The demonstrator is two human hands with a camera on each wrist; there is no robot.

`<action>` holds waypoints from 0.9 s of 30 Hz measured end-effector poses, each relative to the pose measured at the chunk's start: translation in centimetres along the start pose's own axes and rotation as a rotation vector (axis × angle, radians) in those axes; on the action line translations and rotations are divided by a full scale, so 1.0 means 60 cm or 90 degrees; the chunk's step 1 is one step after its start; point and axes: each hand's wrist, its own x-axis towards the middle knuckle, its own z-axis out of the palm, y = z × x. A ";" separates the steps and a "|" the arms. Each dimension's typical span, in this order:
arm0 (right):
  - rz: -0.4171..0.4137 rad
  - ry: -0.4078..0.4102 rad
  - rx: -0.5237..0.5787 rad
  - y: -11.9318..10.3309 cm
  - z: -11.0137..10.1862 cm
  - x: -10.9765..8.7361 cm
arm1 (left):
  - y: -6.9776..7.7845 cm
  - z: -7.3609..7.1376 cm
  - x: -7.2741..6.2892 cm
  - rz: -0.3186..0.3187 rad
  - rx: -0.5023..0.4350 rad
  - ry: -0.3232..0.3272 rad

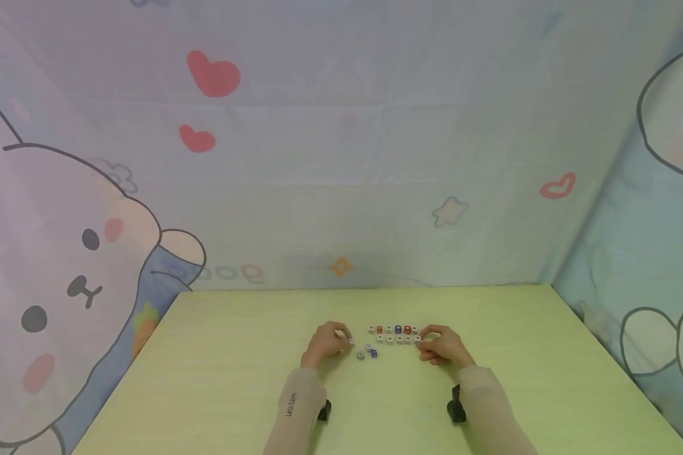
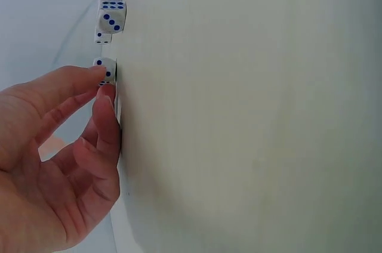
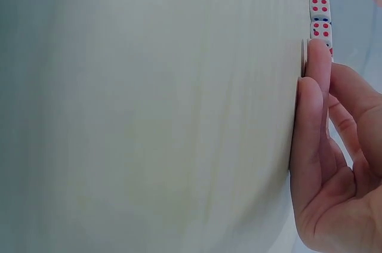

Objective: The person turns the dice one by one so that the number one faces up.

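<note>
My left hand (image 1: 326, 343) pinches a white die (image 2: 107, 73) between thumb and forefinger, just above or on the table; I cannot tell which. To its right lie two loose white dice, one nearer (image 1: 361, 356) and one farther (image 1: 369, 347), and a blue die (image 1: 374, 354). Beyond them run two rows of dice: a back row of white, red (image 1: 379, 330) and blue dice (image 1: 398, 330), and a front row of white dice (image 1: 389, 340). At the front row's right end my right hand (image 1: 445, 345) holds the end white die (image 1: 417, 339) with its fingertips, which mostly hide it in the right wrist view.
The dice lie on a pale yellow-green table (image 1: 216, 379). A printed cloth (image 1: 341, 158) hangs behind its far edge, and another side of cloth (image 1: 632, 265) stands along the right. Black wrist mounts show at the left cuff (image 1: 325, 411) and right cuff (image 1: 456, 406).
</note>
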 end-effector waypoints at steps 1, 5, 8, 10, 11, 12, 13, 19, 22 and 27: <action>0.003 0.005 -0.002 0.000 0.001 0.001 | 0.001 0.000 -0.001 -0.004 -0.001 -0.001; 0.012 0.024 -0.007 0.003 0.004 0.007 | 0.004 0.000 -0.003 -0.010 -0.006 -0.003; 0.012 0.022 -0.007 0.002 0.004 0.006 | 0.008 -0.001 -0.003 -0.008 -0.005 -0.005; 0.008 0.019 -0.008 0.001 0.004 0.004 | 0.010 0.000 -0.003 -0.006 0.000 -0.006; 0.006 0.017 -0.009 0.001 0.004 0.003 | 0.011 0.001 -0.003 -0.005 0.005 -0.005; 0.008 0.018 -0.008 0.000 0.005 0.002 | 0.012 0.002 -0.003 -0.004 0.011 -0.005; 0.005 0.019 -0.010 0.000 0.005 0.002 | 0.013 0.003 -0.003 -0.004 0.016 -0.003; 0.001 0.032 -0.019 0.001 0.009 0.004 | 0.017 0.007 -0.001 -0.006 0.036 0.005; 0.005 0.036 -0.019 0.001 0.009 0.005 | 0.015 0.006 0.000 -0.001 0.035 0.004; 0.012 0.039 -0.017 0.000 0.008 0.005 | 0.010 0.003 0.001 0.012 0.022 -0.004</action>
